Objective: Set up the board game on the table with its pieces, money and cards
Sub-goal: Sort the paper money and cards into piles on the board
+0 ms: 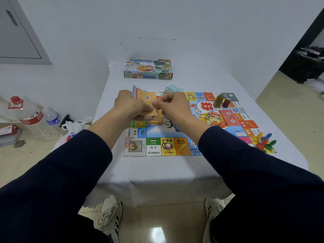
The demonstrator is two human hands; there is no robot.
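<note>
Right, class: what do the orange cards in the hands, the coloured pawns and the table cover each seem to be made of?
Orange cards: thin matt printed card or paper, judging by how they fan and flex in the left hand and right hand.
Coloured pawns: probably moulded plastic; solid bright colours, slight sheen.
Table cover: seemingly white woven cloth; it creases and drapes over the edge.

Both hands, left (133, 106) and right (172, 106), meet over the far left part of the board (168, 146), blocking that corner along with the orange cards (149, 99) they pinch. Bare table (157, 169) lies open along the near edge and between the board and the box (148, 69). On the right, two upright blocks (221, 101), a red card stack (228, 117) and a cluster of pawns (263, 142) stand in the way. Banknotes (172, 88) crowd the board's far edge.
</note>
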